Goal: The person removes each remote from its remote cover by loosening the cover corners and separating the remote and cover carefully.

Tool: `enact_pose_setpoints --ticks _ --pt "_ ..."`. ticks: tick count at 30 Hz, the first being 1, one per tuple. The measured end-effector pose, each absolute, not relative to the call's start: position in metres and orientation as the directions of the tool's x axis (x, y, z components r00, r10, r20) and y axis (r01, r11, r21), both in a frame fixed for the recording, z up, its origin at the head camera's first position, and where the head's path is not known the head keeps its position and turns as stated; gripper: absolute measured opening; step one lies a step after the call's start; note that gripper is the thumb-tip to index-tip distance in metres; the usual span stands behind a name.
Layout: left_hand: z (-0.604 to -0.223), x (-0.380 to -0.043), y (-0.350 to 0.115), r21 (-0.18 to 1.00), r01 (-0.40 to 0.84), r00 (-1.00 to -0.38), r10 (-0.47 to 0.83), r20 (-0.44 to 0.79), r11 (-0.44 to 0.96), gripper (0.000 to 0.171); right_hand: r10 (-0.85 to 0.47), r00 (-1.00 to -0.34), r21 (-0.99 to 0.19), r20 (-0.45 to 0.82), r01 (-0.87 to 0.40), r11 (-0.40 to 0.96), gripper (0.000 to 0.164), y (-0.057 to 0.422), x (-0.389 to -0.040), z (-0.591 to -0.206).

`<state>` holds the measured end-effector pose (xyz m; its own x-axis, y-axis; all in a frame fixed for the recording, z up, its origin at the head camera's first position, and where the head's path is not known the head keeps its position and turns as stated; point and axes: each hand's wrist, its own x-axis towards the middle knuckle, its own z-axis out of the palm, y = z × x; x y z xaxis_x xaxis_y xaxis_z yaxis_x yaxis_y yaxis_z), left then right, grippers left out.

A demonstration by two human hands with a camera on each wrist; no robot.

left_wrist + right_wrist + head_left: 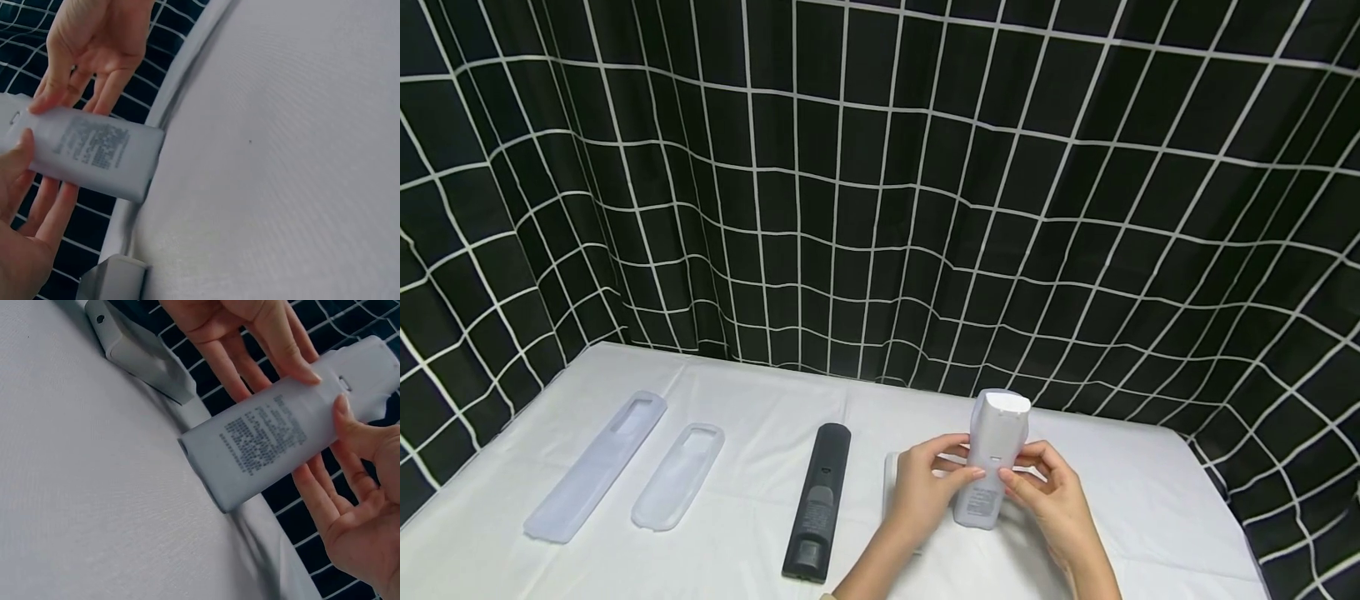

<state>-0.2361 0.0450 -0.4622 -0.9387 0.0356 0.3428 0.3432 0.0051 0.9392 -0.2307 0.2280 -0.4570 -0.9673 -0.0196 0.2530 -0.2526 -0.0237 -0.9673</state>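
Both hands hold a white remote control (997,429) in a translucent sleeve (973,518), its back with printed label facing me. My left hand (916,485) grips its left side, thumb on the back and fingers behind. On the other side my right hand (1051,498) grips it the same way. In the left wrist view the label (94,142) shows near the sleeve's lower end, with the left hand (28,231) below and the right hand (103,44) above. The right wrist view shows the sleeved remote (256,434) slanting between both hands.
A pale device (144,353) lies beside my left hand, mostly hidden by it in the head view. Further left are a black remote (818,504) and two translucent sleeves, a short one (677,479) and a long one (595,471). A black grid curtain (880,208) hangs behind the white-covered table (737,533).
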Motion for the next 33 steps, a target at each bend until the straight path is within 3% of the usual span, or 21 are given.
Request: enact_pose_setpoints --ticks 33 --pt "-0.470 -0.233 0.044 0.947 0.322 -0.946 0.053 0.321 0.016 0.037 -0.020 -0.984 -0.981 0.175 -0.172 -0.091 0.029 0.234 -0.230 -0.472"
